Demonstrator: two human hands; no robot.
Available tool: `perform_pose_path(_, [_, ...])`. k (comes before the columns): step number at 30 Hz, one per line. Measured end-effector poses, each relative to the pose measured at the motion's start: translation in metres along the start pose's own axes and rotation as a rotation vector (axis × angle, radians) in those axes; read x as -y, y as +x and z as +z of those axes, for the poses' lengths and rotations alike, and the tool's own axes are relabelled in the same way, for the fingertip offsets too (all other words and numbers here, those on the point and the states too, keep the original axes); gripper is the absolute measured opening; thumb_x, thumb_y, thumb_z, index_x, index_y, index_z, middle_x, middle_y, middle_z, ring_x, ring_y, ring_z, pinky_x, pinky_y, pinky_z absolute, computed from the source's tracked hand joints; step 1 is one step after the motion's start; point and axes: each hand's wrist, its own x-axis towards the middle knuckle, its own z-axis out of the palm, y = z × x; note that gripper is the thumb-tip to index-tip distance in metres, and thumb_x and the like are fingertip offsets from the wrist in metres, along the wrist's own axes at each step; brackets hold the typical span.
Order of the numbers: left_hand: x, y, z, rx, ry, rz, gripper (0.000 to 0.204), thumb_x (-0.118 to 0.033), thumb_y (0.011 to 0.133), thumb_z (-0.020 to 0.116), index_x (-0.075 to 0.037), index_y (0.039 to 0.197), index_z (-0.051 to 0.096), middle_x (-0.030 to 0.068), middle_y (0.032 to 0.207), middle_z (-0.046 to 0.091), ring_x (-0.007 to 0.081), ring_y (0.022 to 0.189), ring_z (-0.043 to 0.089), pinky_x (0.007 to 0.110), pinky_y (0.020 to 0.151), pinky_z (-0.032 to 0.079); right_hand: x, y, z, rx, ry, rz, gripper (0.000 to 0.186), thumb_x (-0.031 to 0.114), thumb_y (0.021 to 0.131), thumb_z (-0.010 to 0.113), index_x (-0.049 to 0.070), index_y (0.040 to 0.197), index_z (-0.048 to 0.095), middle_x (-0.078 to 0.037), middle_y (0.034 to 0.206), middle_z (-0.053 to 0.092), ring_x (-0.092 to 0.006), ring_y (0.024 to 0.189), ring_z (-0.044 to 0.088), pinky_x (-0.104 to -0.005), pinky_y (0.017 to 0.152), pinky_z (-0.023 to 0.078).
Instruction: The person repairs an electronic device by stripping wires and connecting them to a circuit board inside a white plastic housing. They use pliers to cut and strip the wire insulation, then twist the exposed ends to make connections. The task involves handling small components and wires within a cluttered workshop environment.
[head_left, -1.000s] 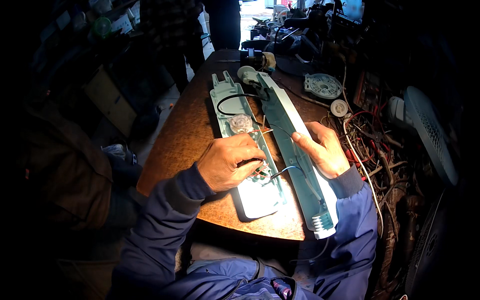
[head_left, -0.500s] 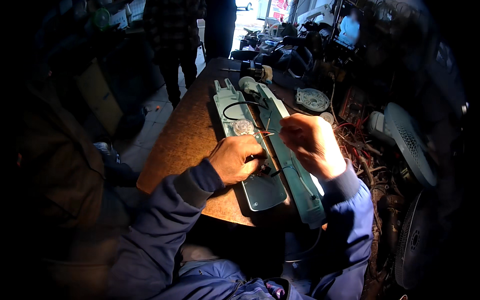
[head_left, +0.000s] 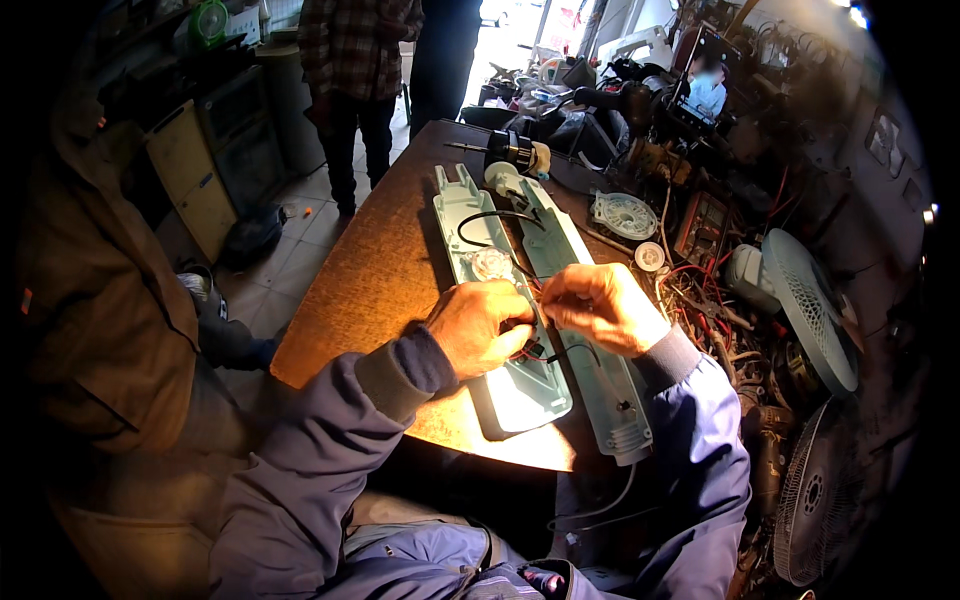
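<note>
Two long pale-green plastic housing halves lie side by side on the wooden table, the left half (head_left: 530,398) and the right half (head_left: 612,412). A round clear plastic part (head_left: 491,264) sits in the left half. My left hand (head_left: 480,325) is closed over that half, its fingers pinched on thin wires; red and dark wires (head_left: 530,350) show under it. My right hand (head_left: 605,308) is closed in a pinch, its fingertips close to the left ones above the gap between the halves. What it pinches is hidden. A black cable (head_left: 480,216) loops between the halves at the far end.
A small motor (head_left: 510,150) lies at the table's far end. On the right are a round grille-like cover (head_left: 624,215), a multimeter (head_left: 703,225), tangled wires (head_left: 700,300) and fan heads (head_left: 812,310). One person (head_left: 352,90) stands beyond the table; another, brown-jacketed (head_left: 110,300), is at left.
My right hand has come down and leftward to meet my left fingertips. The left hand has shifted only slightly. The scene looks brighter.
</note>
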Motion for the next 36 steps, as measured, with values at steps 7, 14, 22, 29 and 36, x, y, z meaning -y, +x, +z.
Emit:
perform_pose_path(7, [-0.008,0.000,-0.006,0.041,0.005,-0.074,0.010,-0.005,0.085,0.079,0.000,0.093,0.076,0.0084,0.081,0.068,0.0163,0.061,0.062,0.030,0.055,0.048,-0.024,-0.002,-0.012,-0.105,-0.130,-0.210,0.015,-0.002,0.083,0.079,0.000,0.096,0.073,-0.013,0.098,0.072,-0.0294,0.087,0.075,-0.0337,0.075,0.061])
perform_pose_path(14, [-0.016,0.004,-0.001,0.079,-0.002,-0.147,0.013,0.002,0.084,0.080,0.000,0.096,0.077,0.0047,0.084,0.068,0.0073,0.057,0.056,0.024,0.050,0.041,-0.047,-0.010,-0.014,-0.081,-0.230,-0.256,0.013,0.005,0.083,0.079,0.005,0.094,0.074,-0.011,0.086,0.069,-0.0344,0.078,0.070,-0.0421,0.067,0.055])
perform_pose_path(22, [-0.022,0.009,-0.008,0.154,0.053,-0.247,0.020,0.003,0.084,0.082,0.001,0.104,0.076,0.0049,0.089,0.071,0.0048,0.064,0.057,0.021,0.055,0.043,-0.038,-0.012,-0.010,-0.084,-0.372,-0.257,0.013,0.003,0.083,0.079,0.005,0.093,0.073,-0.010,0.085,0.068,-0.0343,0.074,0.070,-0.0418,0.062,0.054])
perform_pose_path(29, [-0.029,0.013,-0.011,0.169,-0.109,-0.418,0.039,0.001,0.084,0.084,0.001,0.121,0.072,0.0039,0.092,0.072,0.0021,0.069,0.056,0.019,0.061,0.047,-0.029,-0.012,-0.011,-0.035,-0.429,-0.255,0.012,0.005,0.083,0.079,0.005,0.094,0.074,-0.010,0.087,0.069,-0.0339,0.077,0.071,-0.0417,0.066,0.056])
perform_pose_path(36, [-0.024,0.012,-0.008,0.180,0.030,-0.218,0.023,0.002,0.083,0.083,0.001,0.105,0.077,0.0082,0.091,0.074,0.0109,0.069,0.066,0.025,0.060,0.051,-0.031,-0.014,-0.011,-0.025,-0.397,-0.273,0.015,0.006,0.081,0.079,0.006,0.095,0.075,-0.009,0.090,0.071,-0.0338,0.079,0.071,-0.0419,0.068,0.057])
